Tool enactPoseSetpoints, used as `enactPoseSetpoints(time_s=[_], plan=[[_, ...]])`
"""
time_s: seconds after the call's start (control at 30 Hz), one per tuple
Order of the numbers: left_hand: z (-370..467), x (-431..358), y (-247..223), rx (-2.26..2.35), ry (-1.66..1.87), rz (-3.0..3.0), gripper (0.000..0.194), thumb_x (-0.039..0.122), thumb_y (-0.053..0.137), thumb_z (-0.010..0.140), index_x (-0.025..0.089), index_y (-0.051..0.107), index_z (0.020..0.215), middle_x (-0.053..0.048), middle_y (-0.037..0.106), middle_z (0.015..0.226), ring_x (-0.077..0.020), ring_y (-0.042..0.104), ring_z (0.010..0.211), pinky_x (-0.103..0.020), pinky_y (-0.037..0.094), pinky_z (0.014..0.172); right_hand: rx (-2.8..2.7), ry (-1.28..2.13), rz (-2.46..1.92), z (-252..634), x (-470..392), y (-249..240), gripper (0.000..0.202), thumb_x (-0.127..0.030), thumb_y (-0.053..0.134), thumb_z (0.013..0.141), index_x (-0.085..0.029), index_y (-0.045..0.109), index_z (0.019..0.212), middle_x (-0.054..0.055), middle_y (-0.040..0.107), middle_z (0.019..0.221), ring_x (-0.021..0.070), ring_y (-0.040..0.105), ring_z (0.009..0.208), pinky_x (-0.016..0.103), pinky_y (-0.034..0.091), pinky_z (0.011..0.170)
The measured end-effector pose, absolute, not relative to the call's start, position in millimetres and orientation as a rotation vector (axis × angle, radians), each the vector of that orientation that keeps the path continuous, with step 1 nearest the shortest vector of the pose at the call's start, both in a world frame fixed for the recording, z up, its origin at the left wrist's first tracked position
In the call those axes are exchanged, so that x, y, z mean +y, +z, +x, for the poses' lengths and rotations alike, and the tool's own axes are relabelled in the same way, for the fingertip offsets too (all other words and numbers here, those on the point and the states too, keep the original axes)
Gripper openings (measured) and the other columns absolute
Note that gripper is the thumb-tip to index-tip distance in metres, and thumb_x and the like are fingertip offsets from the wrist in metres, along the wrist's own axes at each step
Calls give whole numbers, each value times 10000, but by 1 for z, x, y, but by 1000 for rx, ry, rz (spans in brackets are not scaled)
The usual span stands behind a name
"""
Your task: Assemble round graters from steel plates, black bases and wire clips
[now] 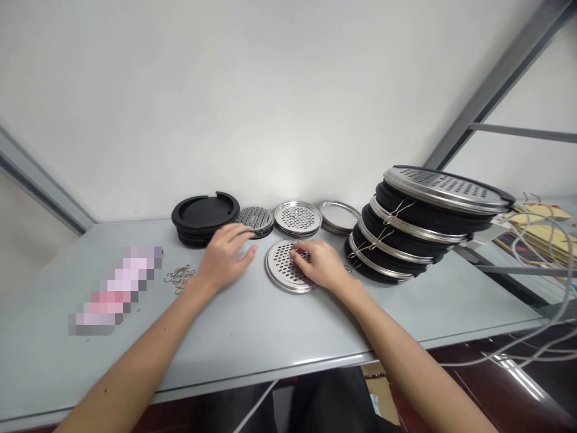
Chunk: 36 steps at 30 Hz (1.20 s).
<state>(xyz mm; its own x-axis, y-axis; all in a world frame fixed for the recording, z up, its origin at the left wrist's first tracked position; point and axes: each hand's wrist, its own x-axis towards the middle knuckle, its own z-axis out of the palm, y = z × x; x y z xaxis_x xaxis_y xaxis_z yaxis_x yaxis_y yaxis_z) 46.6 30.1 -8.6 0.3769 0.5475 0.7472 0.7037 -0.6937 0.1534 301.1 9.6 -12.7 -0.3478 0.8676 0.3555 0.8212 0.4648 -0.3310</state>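
The right hand [319, 263] rests on a perforated metal disc [287, 278], which lies flat near the middle of the surface [261, 337], between its front and back edges. Thumb and fingers curl over the holes; I cannot tell whether this grip is clamped on the disc. The left hand's [225, 255] grip is apart, thumb spread from the fingers, just in front of a dark perforated stack [258, 220]. Along the back edge, black round trays [205, 213] stand piled left of it, the uppermost showing its recessed floor; to its right come a silver perforated stack [297, 216] and shallow metal dishes [339, 215]. Toward the right edge a tall leaning pile [401, 233] alternates black holders and metal rims, its topmost holder containing a perforated disc. Wire clips [181, 278] lie loose toward the left edge.
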Motion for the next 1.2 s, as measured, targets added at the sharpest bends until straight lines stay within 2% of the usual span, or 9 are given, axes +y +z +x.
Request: enactPoseSetpoints(time_s=[0.13,0.27,0.47,0.6,0.8,1.1,1.2], plan=[[17,47,-8,-1327,-1237,-2129,283,278,587,866,185,656,1125,-113,638,1208,-295,514,1224,-473,387,1070,-2234,197,-1371,302,10,-14,230,-303,498,937,-188,695,963,73,701,889,205,620,839,294,417,740],[3,56,-16,-1545,-1023,-2076,427,307,580,852,126,586,1238,-173,565,1319,-351,445,1292,-511,322,1100,-2238,232,-1352,302,11,-16,232,-308,508,934,-185,699,980,72,663,881,203,597,855,295,423,760],[2,59,-23,-1620,-901,-2100,255,187,517,851,159,618,1084,-106,672,1142,-288,574,1148,-480,287,1115,-2252,259,-1342,303,13,-18,245,-322,513,936,-179,700,1005,74,634,901,201,583,868,300,433,781],[3,58,-24,-1580,-942,-2116,209,174,513,850,176,610,1035,-100,688,1095,-318,565,1172,-537,287,1104,-2259,275,-1322,304,13,-18,238,-320,523,932,-174,696,1005,79,636,937,206,584,888,313,442,802],[5,57,-28,-1512,-1119,-2093,224,183,522,862,183,591,1075,-115,684,1121,-337,573,1175,-618,257,1107,-2272,271,-1283,305,14,-19,235,-316,535,927,-174,688,1035,90,644,978,221,590,920,341,452,831],[17,48,-20,-1292,-1236,-2286,219,200,511,903,182,584,1109,-112,661,1214,-283,552,1240,-539,305,1124,-2263,225,-1210,303,15,-21,227,-311,529,924,-170,685,1009,101,667,965,247,586,980,392,460,894],[21,40,-12,-1107,-1229,-2461,220,187,514,915,188,577,1126,-103,658,1224,-251,546,1254,-505,341,1118,-2159,205,-1168,302,15,-23,288,-303,524,921,-168,624,1156,121,665,1079,271,573,1075,439,451,959]])
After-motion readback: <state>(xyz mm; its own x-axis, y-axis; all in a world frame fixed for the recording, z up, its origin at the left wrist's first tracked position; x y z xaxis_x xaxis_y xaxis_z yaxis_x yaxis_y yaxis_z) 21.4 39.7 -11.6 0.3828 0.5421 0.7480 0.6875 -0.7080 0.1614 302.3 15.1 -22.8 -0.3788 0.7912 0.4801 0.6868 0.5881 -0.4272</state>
